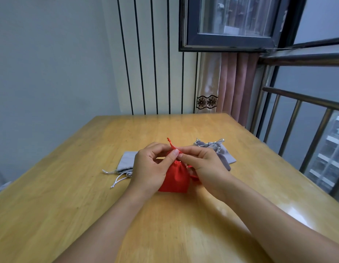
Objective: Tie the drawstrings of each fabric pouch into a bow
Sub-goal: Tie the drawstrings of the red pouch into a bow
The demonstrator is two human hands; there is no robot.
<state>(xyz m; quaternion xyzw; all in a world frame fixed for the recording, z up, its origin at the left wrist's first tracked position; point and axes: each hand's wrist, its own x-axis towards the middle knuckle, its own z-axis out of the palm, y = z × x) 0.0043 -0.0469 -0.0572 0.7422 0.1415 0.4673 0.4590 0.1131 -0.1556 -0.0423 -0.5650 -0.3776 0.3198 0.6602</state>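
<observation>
A red fabric pouch (176, 177) hangs between my hands just above the wooden table (70, 186), its neck gathered. My left hand (152, 164) pinches the red drawstring (170, 143) at the pouch's top, and a knotted string end sticks up above my fingers. My right hand (201, 164) pinches the same strings from the right; another red loop shows under its palm. A grey pouch (125, 161) lies flat to the left with loose white strings. A second grey pouch (220, 150) lies behind my right hand, its silver strings bunched at its top.
The table's far edge meets a striped wall. A pink curtain (235, 88) and an open window stand at the back right. A metal railing (297, 118) runs along the right side of the table.
</observation>
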